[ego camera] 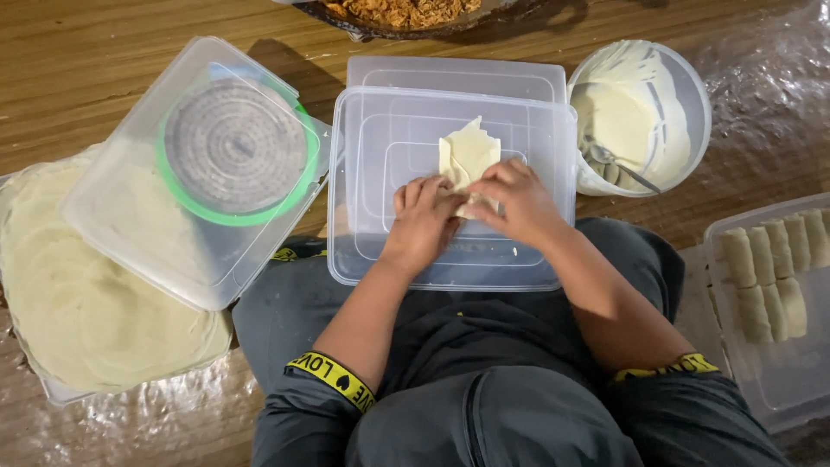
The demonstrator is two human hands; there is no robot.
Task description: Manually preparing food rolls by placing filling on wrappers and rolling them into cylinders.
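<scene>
Main risk: the thin pastry wrapper (469,156) is liable to tear or unroll, because both hands press its near edge while the far flap lies loose on a smooth upturned clear plastic container (372,251) resting across the person's lap; that container could also slide. The left hand (421,227) lies flat with fingers curled onto the wrapper's near end; the right hand (519,203) closes over the folded part, pinching it narrowly. Containers, largest first: a wide stack of round wrappers (78,303) lies at left, partly under a clear box (121,233) with a green-rimmed round item (235,149) inside. A tray (778,380) at right holds 6 or so finished rolls (769,277). A round tub (683,86) holds pale paste and a spoon (618,164). A dish of brown filling (406,12) sits at the top edge.
</scene>
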